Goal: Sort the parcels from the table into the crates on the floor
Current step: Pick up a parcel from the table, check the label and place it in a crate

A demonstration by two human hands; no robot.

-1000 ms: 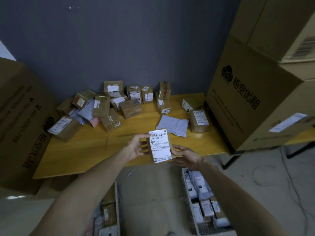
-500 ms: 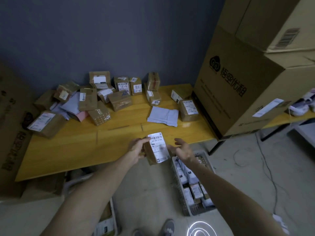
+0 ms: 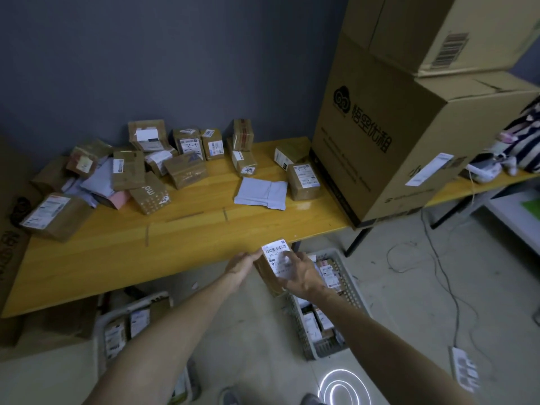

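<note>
1. Two bare hands hold one small brown cardboard parcel with a white barcode label (image 3: 273, 266) just off the front edge of the yellow wooden tabletop (image 3: 122, 252), above the floor.
2. At 9 o'clock of the parcel, the left hand (image 3: 241, 266) grips its left side, fingers (image 3: 253, 255) curled onto the edge.
3. At 3 o'clock, the right hand (image 3: 302, 273) lies over the label, fingers bent round the parcel's right side.
4. At 7 o'clock on the floor stands a pale plastic crate holding labelled packets (image 3: 100, 331).
5. At 5 o'clock, directly below the hands, stands a grey slotted plastic crate of packets (image 3: 355, 290).
6. At 11 o'clock, a heap of brown taped boxes (image 3: 128, 168) covers the tabletop's far left.
7. At 1 o'clock stands a large printed cardboard carton (image 3: 380, 147).
</note>
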